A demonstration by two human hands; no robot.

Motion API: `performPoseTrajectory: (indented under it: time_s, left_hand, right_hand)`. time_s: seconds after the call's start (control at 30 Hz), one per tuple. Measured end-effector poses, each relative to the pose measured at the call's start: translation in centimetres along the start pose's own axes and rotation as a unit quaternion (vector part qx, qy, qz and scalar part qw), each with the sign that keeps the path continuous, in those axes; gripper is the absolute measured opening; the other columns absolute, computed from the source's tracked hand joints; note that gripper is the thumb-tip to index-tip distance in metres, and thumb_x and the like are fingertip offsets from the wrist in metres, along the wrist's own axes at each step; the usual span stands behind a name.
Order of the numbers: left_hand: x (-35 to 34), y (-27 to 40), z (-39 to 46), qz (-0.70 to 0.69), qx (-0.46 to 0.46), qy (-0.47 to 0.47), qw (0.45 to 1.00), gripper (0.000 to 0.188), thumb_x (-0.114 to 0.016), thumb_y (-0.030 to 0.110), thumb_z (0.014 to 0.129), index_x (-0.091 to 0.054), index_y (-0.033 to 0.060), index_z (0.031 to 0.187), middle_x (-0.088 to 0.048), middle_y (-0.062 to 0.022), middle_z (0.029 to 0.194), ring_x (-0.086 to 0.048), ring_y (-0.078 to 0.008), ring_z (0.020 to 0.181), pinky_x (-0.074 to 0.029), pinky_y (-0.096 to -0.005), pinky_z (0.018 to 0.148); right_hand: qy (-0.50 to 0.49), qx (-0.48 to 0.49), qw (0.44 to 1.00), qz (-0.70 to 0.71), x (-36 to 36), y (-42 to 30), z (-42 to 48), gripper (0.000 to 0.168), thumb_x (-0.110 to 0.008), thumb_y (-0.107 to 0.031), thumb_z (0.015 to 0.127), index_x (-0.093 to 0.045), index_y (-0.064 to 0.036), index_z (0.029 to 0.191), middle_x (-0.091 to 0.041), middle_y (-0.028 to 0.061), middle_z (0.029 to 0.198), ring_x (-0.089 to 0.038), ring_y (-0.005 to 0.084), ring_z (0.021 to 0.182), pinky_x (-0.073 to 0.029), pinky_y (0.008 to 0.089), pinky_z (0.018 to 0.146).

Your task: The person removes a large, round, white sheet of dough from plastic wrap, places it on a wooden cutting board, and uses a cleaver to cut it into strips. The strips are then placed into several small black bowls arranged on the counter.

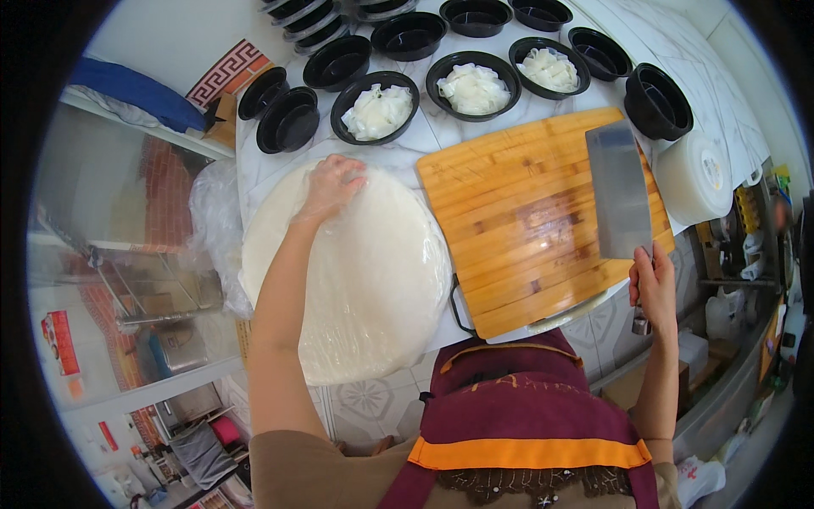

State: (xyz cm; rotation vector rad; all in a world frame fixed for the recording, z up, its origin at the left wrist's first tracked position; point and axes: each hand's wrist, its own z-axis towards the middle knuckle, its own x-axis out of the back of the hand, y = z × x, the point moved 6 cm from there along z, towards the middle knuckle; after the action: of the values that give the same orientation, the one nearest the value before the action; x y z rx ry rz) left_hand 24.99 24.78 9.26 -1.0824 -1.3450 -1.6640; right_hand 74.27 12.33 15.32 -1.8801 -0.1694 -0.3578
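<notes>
My left hand point(329, 189) is at the far part of a large, round, white stack of what look like rice noodle sheets point(365, 286). Clear plastic film point(437, 257) covers the stack, and my curled fingers pinch some of it. In my right hand point(656, 286) is the handle of a cleaver point(617, 191). Its broad blade is over the right side of a wooden cutting board point(509, 216), whose surface looks wet; whether blade and board touch, I cannot tell. A dark carrying handle point(455, 305) sticks out at the board's left edge.
Beyond the board, black plastic bowls hold white flat noodles point(474, 90). Several other black bowls point(288, 121) stand around them, with lidded containers point(311, 25) stacked behind. A white lidded tub point(693, 178) is right of the board. Crumpled plastic point(219, 223) hangs at the table's left edge.
</notes>
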Motion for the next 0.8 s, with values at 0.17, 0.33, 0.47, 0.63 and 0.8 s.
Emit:
performPoseTrajectory:
  time_s: [0.17,0.33,0.47,0.63,0.8]
  left_hand:
    - [0.0,1.0,1.0,-0.025,-0.018,-0.084,0.996,0.024,-0.064,0.022,0.071,-0.063,0.0147,0.094,-0.053,-0.0074,0.096,-0.050,-0.0261,0.096,-0.039,-0.0358,0.084]
    - [-0.4,1.6,1.8,-0.018,0.041,-0.148,0.988,0.023,-0.064,0.016,0.071,-0.061,0.0110,0.093,-0.051,-0.0072,0.090,-0.051,-0.0233,0.091,-0.041,-0.0326,0.080]
    - [-0.8,1.4,1.7,-0.065,-0.006,-0.149,0.987,0.019,-0.063,0.018,0.074,-0.060,0.0066,0.089,-0.055,-0.0072,0.083,-0.053,-0.0188,0.080,-0.043,-0.0299,0.073]
    - [-1.0,2.5,0.4,-0.131,0.068,-0.209,0.967,0.018,-0.062,0.020,0.077,-0.059,0.0044,0.086,-0.060,-0.0046,0.074,-0.054,-0.0132,0.067,-0.044,-0.0269,0.064]
    - [-1.5,2.0,-1.3,-0.272,0.210,-0.216,0.914,0.022,-0.060,0.020,0.079,-0.059,0.0041,0.094,-0.057,-0.0007,0.067,-0.051,-0.0086,0.063,-0.043,-0.0222,0.061]
  right_hand:
    - [-0.005,0.006,1.000,-0.015,-0.3,-0.5,0.3,0.015,-0.043,-0.017,0.092,-0.049,-0.004,0.092,-0.040,-0.0014,0.054,-0.035,0.0043,0.036,-0.028,0.0187,0.032]
    - [-0.027,0.012,1.000,-0.007,-1.3,-1.0,0.8,0.014,-0.043,-0.017,0.092,-0.048,-0.004,0.091,-0.040,-0.0017,0.053,-0.036,0.0043,0.036,-0.028,0.0186,0.032]
    - [-0.030,0.010,0.999,-0.005,-1.8,-1.3,1.0,0.013,-0.043,-0.017,0.092,-0.047,-0.005,0.089,-0.040,-0.0018,0.053,-0.036,0.0043,0.036,-0.029,0.0185,0.032]
    - [-0.030,0.010,0.999,-0.014,-2.0,-1.2,1.1,0.013,-0.043,-0.016,0.092,-0.047,-0.005,0.089,-0.040,-0.0019,0.053,-0.037,0.0043,0.036,-0.029,0.0184,0.033]
    - [-0.039,0.012,0.999,-0.017,-2.1,-1.3,1.4,0.013,-0.043,-0.016,0.092,-0.047,-0.004,0.090,-0.040,-0.0019,0.054,-0.037,0.0045,0.037,-0.029,0.0185,0.033]
